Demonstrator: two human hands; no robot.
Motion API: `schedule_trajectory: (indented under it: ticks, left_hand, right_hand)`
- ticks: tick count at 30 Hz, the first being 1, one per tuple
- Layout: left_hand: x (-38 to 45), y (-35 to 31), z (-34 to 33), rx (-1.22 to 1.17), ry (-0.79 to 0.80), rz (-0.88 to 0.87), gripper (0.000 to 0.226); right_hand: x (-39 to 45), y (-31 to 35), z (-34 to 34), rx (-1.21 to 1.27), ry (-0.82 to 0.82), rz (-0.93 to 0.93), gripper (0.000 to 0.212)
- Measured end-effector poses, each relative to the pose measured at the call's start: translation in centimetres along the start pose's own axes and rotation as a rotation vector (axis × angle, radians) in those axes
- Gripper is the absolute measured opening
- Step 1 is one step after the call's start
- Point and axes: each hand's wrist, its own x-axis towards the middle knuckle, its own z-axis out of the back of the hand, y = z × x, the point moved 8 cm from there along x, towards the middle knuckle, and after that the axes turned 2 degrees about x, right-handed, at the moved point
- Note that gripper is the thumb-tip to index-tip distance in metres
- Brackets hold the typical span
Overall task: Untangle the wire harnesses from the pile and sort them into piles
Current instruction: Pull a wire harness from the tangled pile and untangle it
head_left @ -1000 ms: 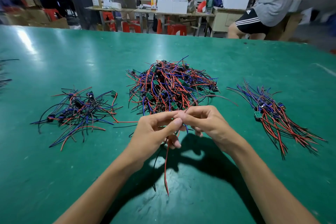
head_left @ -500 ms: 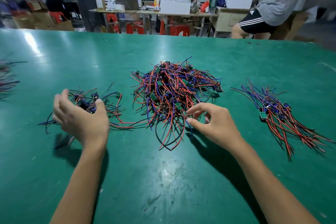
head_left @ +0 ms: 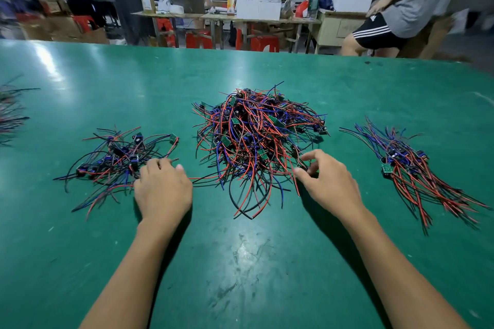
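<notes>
The tangled pile (head_left: pixel 254 139) lay mid-bench (head_left: pixel 80 262), with sorted piles to its left (head_left: pixel 117 163) and right (head_left: pixel 411 168). The left hand (head_left: pixel 163 189) rested palm-down at the left pile's near-right edge, fingers relaxed, holding nothing. The right hand (head_left: pixel 328 181) reached the tangled pile's near-right edge, thumb and forefinger parted around wires.

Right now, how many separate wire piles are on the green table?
4: a left pile by the left hand, a big middle pile at the right hand, a right pile, and one cut off at the left edge.
</notes>
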Motion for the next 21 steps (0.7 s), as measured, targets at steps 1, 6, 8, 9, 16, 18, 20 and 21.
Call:
schedule_trajectory:
  ticks: [1, 6, 8, 9, 16, 18, 20, 21]
  left_hand:
    - [0.0, 0.2, 0.0, 0.012, 0.003, 0.022, 0.044]
    - [-0.4, 0.1, 0.3, 0.009, -0.056, 0.083, 0.061]
    - [-0.4, -0.7, 0.4, -0.091, -0.082, 0.029, 0.056]
    - [-0.4, -1.3, 0.5, -0.151, -0.095, -0.02, 0.051]
    - [-3.0, -6.0, 1.8, -0.324, -0.196, -0.364, 0.019]
    - [-3.8, -6.8, 2.2, -0.339, -0.209, -0.437, 0.017]
    - [-4.3, -7.3, 2.5, -0.361, -0.207, -0.48, 0.019]
    - [-4.6, -7.6, 2.6, -0.369, -0.199, -0.496, 0.021]
  right_hand:
    - [0.1, -0.3, 0.1, 0.001, -0.02, -0.011, 0.029]
    - [0.3, -1.0, 1.1, 0.014, -0.125, -0.03, 0.03]
    - [0.3, -1.0, 0.8, -0.02, -0.101, -0.037, 0.023]
    - [0.3, -1.0, 0.8, -0.024, -0.106, -0.043, 0.021]
    - [0.5, -1.6, 1.7, 0.007, -0.159, -0.062, 0.019]
    - [0.8, -1.3, 2.4, 0.158, -0.218, -0.016, 0.02]
    - [0.9, -0.8, 3.2, 0.246, -0.287, 0.033, 0.018]
    - [0.9, -0.6, 3.4, 0.253, -0.305, 0.049, 0.015]
